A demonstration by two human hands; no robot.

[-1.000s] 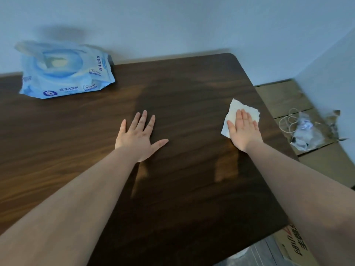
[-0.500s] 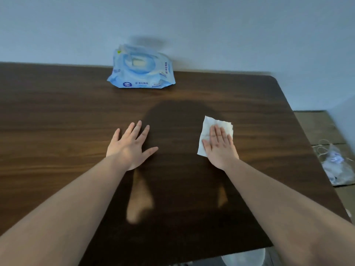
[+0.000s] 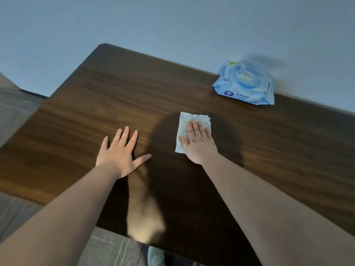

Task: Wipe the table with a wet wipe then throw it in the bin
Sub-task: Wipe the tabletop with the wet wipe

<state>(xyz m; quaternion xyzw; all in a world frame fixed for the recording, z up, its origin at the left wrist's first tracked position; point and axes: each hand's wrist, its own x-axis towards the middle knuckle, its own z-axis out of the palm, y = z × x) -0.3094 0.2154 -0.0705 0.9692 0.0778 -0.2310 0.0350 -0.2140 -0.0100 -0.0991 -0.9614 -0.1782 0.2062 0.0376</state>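
From the head view I see my right hand (image 3: 198, 144) pressed flat, fingers extended, on the white wet wipe (image 3: 194, 124) lying on the dark wooden surface (image 3: 96, 116); it pins the wipe rather than gripping it. My left hand (image 3: 121, 152) rests open and empty, palm down, beside it. The blue wipe pack (image 3: 245, 85) sits near the far edge. I judge the wiping step is under way; next I must sweep untouched areas. No bin shows.

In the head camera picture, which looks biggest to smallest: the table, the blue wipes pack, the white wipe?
1. table, by far the biggest.
2. blue wipes pack.
3. white wipe, though the right hand hides part of it, and the pack lies farther away, so these two are close.
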